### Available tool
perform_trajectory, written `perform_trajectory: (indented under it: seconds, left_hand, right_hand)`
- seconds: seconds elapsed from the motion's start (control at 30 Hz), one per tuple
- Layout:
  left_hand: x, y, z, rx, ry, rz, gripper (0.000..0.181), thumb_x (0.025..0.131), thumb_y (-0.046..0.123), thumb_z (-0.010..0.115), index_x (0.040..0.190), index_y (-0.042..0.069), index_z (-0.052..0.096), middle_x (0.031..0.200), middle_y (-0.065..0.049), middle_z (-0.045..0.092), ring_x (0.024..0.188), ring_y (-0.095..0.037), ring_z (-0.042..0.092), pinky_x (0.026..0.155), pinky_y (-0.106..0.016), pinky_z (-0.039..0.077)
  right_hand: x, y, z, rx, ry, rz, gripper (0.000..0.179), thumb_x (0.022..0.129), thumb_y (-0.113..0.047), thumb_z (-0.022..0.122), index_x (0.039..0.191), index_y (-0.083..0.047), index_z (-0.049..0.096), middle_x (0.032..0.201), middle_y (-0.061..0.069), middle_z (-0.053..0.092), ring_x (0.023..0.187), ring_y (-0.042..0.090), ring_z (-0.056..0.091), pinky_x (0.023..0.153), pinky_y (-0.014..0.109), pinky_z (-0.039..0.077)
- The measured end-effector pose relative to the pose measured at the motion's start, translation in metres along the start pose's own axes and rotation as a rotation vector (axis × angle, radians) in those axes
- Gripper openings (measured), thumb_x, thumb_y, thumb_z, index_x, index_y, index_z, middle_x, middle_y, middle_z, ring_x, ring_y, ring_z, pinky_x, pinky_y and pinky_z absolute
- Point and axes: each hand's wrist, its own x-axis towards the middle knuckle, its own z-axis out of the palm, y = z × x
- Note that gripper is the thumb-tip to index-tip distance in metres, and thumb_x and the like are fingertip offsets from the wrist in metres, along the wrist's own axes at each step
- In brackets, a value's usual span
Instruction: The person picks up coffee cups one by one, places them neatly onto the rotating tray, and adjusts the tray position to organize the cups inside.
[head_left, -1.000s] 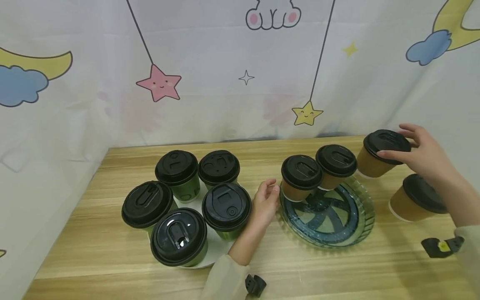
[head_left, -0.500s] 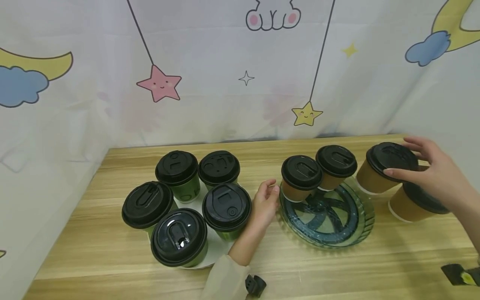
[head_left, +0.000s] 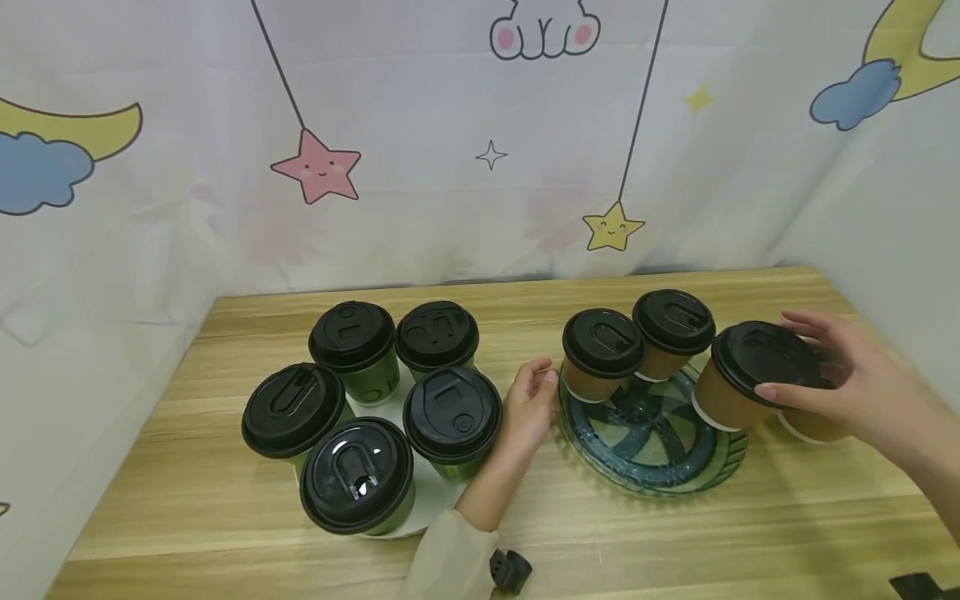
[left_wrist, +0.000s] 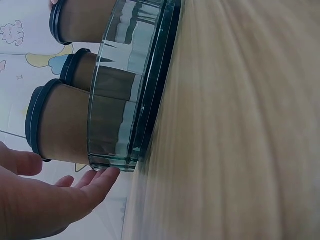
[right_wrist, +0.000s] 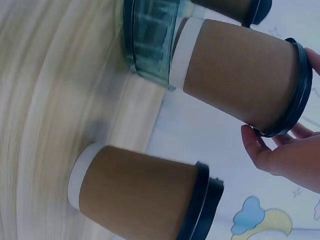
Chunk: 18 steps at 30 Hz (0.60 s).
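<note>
My right hand (head_left: 855, 387) grips a brown paper coffee cup (head_left: 722, 395) by its black lid (head_left: 768, 357), thumb and fingers round the lid's edge. This cup hangs over the right rim of a clear bluish-green glass dish (head_left: 647, 477). Two more lidded brown cups, a front one (head_left: 592, 383) and a rear one (head_left: 660, 362), stand at the back of the dish. At the dish's left side rests my left hand (head_left: 531, 408); in the left wrist view its loosely bent fingers (left_wrist: 102, 185) touch the glass wall.
Another brown cup (right_wrist: 140, 192) stands on the wooden table (head_left: 600, 550) right of the dish, partly hidden behind the right hand in the head view. Several green cups with black lids (head_left: 453, 412) crowd a white plate (head_left: 422, 510) on the left. A printed curtain (head_left: 420, 208) hangs behind.
My right hand has brought the gripped brown cup from the back right toward the dish, nearer and slightly left. The left hand and the other cups stay where they were.
</note>
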Motion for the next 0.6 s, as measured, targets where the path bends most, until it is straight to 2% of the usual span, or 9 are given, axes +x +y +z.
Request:
perform_trajectory:
  seconds: [0.07, 0.1, 0.2, 0.3, 0.43, 0.6]
  left_hand:
    - [0.000, 0.000, 0.000, 0.003, 0.008, 0.000, 0.031, 0.096, 0.009, 0.044, 0.123, -0.007, 0.046, 0.114, -0.024, 0.053, 0.099, -0.030, 0.053, 0.074, -0.033, 0.048]
    - [0.000, 0.000, 0.000, 0.008, 0.012, 0.002, 0.031, 0.096, 0.009, 0.044, 0.122, -0.007, 0.046, 0.114, -0.024, 0.054, 0.098, -0.029, 0.053, 0.073, -0.032, 0.048]
    - [0.000, -0.001, 0.000, 0.010, 0.018, 0.003, 0.031, 0.095, 0.009, 0.045, 0.121, -0.007, 0.047, 0.113, -0.024, 0.054, 0.096, -0.027, 0.054, 0.071, -0.031, 0.048]
    - [0.000, -0.002, 0.000, 0.010, 0.015, 0.003, 0.031, 0.096, 0.010, 0.045, 0.121, -0.007, 0.047, 0.114, -0.024, 0.054, 0.098, -0.028, 0.053, 0.072, -0.032, 0.048]
    - [0.001, -0.002, 0.000, 0.014, 0.009, -0.003, 0.031, 0.096, 0.011, 0.045, 0.122, -0.007, 0.047, 0.115, -0.025, 0.053, 0.101, -0.029, 0.053, 0.075, -0.034, 0.048]
    - [0.001, -0.002, 0.001, 0.012, 0.009, -0.022, 0.031, 0.096, 0.011, 0.045, 0.122, -0.006, 0.047, 0.116, -0.024, 0.054, 0.102, -0.029, 0.053, 0.076, -0.035, 0.048]
  right_hand:
    - [-0.003, -0.001, 0.004, -0.002, -0.006, -0.015, 0.088, 0.075, -0.019, 0.077, 0.145, -0.020, 0.023, 0.140, 0.013, 0.033, 0.113, 0.032, 0.039, 0.069, 0.006, 0.030]
    - [-0.004, -0.002, 0.005, 0.001, -0.009, -0.026, 0.088, 0.074, -0.018, 0.077, 0.144, -0.021, 0.024, 0.139, 0.012, 0.034, 0.108, 0.024, 0.043, 0.068, 0.006, 0.031]
    - [-0.008, -0.007, 0.010, 0.017, -0.021, -0.067, 0.087, 0.073, -0.016, 0.078, 0.143, -0.022, 0.027, 0.136, 0.010, 0.036, 0.098, 0.001, 0.046, 0.068, 0.006, 0.035]
    - [-0.010, -0.012, 0.016, 0.028, -0.049, -0.097, 0.086, 0.073, -0.017, 0.078, 0.142, -0.022, 0.028, 0.135, 0.011, 0.036, 0.094, -0.010, 0.042, 0.067, 0.009, 0.039]
    - [-0.013, -0.020, 0.026, 0.065, -0.082, -0.133, 0.084, 0.072, -0.014, 0.078, 0.141, -0.022, 0.031, 0.134, 0.005, 0.038, 0.100, -0.005, 0.040, 0.071, 0.011, 0.038]
    - [-0.014, -0.027, 0.039, 0.129, -0.114, -0.221, 0.082, 0.071, -0.008, 0.078, 0.139, -0.014, 0.033, 0.129, -0.006, 0.041, 0.107, -0.003, 0.038, 0.078, 0.008, 0.035]
